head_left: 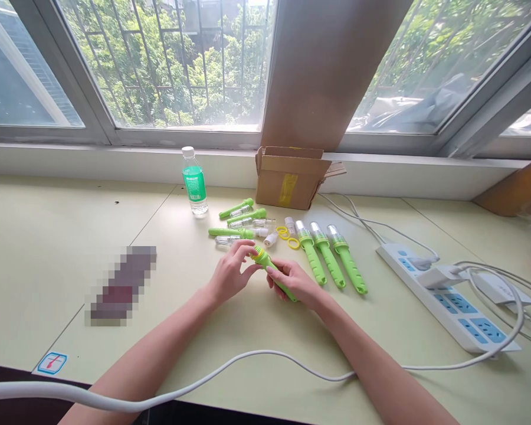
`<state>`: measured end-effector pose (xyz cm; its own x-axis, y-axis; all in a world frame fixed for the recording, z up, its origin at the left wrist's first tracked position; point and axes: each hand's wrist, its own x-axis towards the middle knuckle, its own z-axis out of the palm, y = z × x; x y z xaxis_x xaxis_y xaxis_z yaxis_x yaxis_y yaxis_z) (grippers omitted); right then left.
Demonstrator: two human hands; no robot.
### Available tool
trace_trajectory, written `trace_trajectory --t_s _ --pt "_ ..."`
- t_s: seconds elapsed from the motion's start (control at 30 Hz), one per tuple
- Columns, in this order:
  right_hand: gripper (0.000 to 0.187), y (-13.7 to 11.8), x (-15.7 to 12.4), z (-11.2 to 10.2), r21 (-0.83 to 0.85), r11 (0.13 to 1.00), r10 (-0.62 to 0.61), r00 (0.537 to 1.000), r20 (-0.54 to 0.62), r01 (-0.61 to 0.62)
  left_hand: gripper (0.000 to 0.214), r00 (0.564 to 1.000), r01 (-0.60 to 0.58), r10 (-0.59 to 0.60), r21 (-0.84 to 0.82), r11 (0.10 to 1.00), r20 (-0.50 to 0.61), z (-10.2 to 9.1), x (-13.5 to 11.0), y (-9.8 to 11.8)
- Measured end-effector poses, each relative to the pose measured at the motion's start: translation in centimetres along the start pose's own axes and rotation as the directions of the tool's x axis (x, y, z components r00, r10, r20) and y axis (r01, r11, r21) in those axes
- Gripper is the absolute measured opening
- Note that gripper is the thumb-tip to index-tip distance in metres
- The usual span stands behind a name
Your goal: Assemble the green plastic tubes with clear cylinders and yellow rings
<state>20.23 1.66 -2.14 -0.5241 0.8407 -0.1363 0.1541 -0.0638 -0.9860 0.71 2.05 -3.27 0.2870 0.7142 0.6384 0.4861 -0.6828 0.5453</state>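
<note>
Both hands (229, 274) (294, 278) grip a green handle (264, 260); bottle (195, 184) holds liquid; contents of box (274, 182) unclear.

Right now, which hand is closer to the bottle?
Left. The left hand is in front of the bottle, a little to its right; the right hand is farther right.

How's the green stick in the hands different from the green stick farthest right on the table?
The held stick is up in the left hand and right hand; the far-right stick lies on the table, untouched. The far-right stick has a clear tube at its top; no clear tube shows on the held stick, though the left hand partly hides that end. Both are bright green with long handles.
</note>
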Motion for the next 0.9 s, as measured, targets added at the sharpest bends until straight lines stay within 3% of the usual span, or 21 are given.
trace_trajectory --t_s 0.2,0.43,0.73,0.9 --pt "0.033 -0.04 -0.17 -0.09 0.028 0.999 0.037 0.999 -0.011 -0.037 0.013 1.000 0.004 -0.004 -0.003 1.000 0.006 0.17 -0.17 -0.15" --pt "0.038 0.27 -0.20 -0.34 0.083 0.996 0.039 0.998 -0.044 -0.035 0.032 0.997 -0.021 0.021 -0.009 1.000 0.071 0.34 -0.33 -0.12" --pt "0.032 -0.47 -0.22 -0.44 0.120 0.993 -0.013 1.000 0.022 0.010 0.015 0.999 -0.049 0.049 -0.010 0.999 0.000 0.17 -0.31 -0.43" --pt "0.033 -0.36 -0.18 -0.33 0.050 0.999 0.001 1.000 0.017 -0.002 0.020 0.999 -0.038 0.038 -0.001 0.999 -0.005 0.14 -0.18 -0.28"
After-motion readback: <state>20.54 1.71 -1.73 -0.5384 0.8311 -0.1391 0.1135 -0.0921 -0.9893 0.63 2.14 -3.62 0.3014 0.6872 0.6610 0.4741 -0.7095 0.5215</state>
